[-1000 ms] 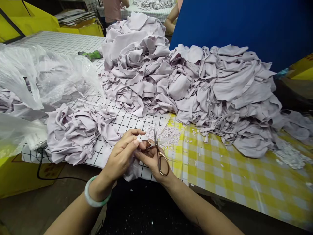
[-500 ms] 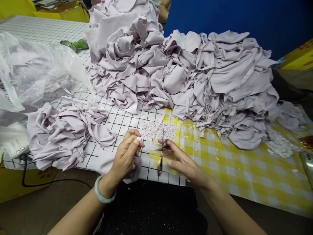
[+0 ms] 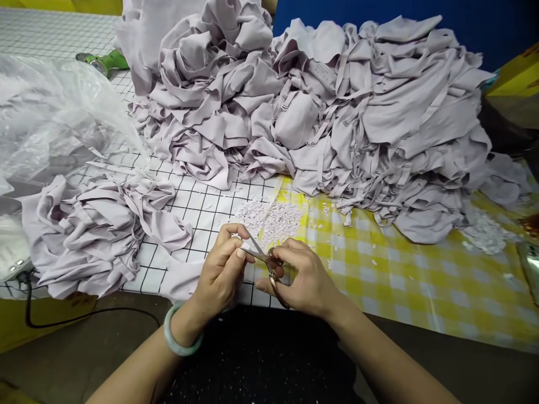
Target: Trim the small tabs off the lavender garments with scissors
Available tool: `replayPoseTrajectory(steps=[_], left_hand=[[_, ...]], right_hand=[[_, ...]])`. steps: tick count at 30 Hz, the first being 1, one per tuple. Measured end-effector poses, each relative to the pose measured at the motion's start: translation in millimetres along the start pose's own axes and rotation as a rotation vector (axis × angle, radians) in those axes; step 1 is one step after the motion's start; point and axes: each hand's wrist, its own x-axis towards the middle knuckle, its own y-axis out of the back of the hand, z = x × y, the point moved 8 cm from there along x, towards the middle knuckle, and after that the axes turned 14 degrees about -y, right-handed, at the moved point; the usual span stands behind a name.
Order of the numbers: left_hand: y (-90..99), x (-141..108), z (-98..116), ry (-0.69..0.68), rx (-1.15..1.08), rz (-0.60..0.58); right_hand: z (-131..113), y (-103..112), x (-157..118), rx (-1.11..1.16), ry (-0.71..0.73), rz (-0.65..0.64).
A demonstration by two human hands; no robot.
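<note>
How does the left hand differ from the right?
The left hand pinches a small white piece; the right hand grips scissors. The left hand wears a pale green bangle at its wrist; the right hand wears none. Both are ungloved, with bent fingers, close together.

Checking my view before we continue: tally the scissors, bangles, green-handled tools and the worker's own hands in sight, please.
Scissors: 1 pair
Bangle: 1
Green-handled tool: 1
Hands: 2 (left hand, right hand)
Total: 5
</note>
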Motion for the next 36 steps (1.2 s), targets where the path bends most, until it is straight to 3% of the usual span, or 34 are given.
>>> replayPoseTrajectory(steps=[6, 15, 22, 30, 33, 36], left_hand=[[-4.3, 2.4, 1.7, -0.008, -0.002, -0.068], [-11.3, 5.6, 1.9, -0.084, 0.054, -0.126], [-22.1, 7.6, -5.4, -0.068, 0.041, -0.193], [-38.9, 14.3, -21.6, -0.068, 0.041, -0.264], [-42.5, 15.4, -15.4, -0.070, 0.051, -0.246], [-45.0, 16.3, 1.2, -0.051, 0.003, -0.284]], right_hand=[[-2.2, 1.6, -0.9, -0.063, 0.093, 0.001], [1.3, 5.4, 0.5, -0.052, 0.101, 0.003], [13.8, 7.6, -3.0, -0.087, 0.080, 0.060], [45.5, 14.8, -10.7, -0.072, -0.043, 0.093], [62.1, 16.6, -15.7, 0.088, -0.220, 0.110], [60.6, 1.1, -17.1, 0.379, -0.353, 0.048]])
